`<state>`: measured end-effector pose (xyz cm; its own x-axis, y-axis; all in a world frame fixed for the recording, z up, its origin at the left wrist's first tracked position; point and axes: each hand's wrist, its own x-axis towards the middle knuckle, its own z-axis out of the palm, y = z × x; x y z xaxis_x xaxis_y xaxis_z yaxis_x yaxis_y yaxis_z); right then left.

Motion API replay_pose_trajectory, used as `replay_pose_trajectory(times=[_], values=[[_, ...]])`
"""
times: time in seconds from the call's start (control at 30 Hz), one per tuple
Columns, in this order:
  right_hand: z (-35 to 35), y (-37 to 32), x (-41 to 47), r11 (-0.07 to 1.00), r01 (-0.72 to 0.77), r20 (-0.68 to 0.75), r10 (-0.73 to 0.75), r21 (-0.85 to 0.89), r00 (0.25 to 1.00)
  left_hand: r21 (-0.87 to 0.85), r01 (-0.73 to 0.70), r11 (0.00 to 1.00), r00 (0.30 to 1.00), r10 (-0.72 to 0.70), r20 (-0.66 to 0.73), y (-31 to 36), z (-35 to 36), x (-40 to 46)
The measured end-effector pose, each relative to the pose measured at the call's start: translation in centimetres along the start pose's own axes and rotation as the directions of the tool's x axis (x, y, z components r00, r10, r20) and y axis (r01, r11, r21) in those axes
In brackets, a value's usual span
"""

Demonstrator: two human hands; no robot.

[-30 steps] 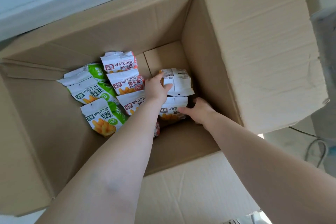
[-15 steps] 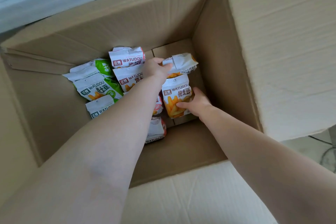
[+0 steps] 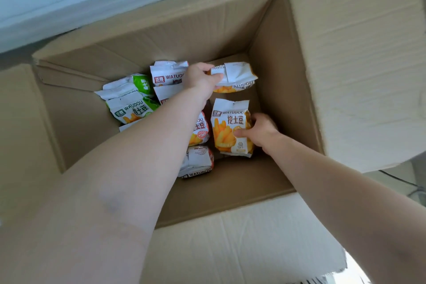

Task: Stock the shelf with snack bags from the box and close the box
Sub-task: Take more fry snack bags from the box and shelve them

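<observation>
Each hand's grip on an orange bag: left hand [image 3: 200,80] on the upper bag [image 3: 235,77], right hand [image 3: 260,132] on the lower bag [image 3: 230,129], red bags [image 3: 199,129] half-hidden.

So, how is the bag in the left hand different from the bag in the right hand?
The left hand's bag shows mostly its white back, print upside down; the right hand's bag faces up, showing fries. The left hand grips its bag at the end; the right hand grips its bag's side. Both are orange WATUDOU bags.

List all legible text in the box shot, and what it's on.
"WATUDOU", "挖土豆": yellow bag in right hand.
"WATUDOU", upside down: bag in left hand.
"WATUDOU": green bag, red-logo bag, bottom bag.
"20": red bag.
Fine print: unreadable.
</observation>
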<state>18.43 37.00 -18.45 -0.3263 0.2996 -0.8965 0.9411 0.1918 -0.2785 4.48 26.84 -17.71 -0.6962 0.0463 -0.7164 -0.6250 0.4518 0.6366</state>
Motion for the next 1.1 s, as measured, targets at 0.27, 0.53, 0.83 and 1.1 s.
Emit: replay_pose_trajectory(times=[0.27,0.53,0.83,1.1], values=[[-3.8,-1.7,-12.2,0.988,0.142,-0.147,-0.133,0.054,0.980,-0.100,0.045,0.994,0.999,-0.045,-0.003,7.4,-5.8,-9.8],[-8.7,-5.2,-29.3,0.942,0.247,-0.226,-0.196,0.228,0.954,-0.200,0.089,0.976,0.994,-0.098,-0.038,17.2,-15.8,-24.5],[-13.4,-4.2,-48.6,0.887,0.373,-0.266,-0.303,0.272,0.915,-0.254,0.041,0.966,0.998,-0.051,-0.031,22.2,-25.8,-41.8],[-11.5,-5.5,-59.2,0.833,0.532,-0.172,-0.508,0.154,0.844,-0.413,-0.039,0.910,0.998,0.015,-0.060,23.5,-33.4,-53.7]])
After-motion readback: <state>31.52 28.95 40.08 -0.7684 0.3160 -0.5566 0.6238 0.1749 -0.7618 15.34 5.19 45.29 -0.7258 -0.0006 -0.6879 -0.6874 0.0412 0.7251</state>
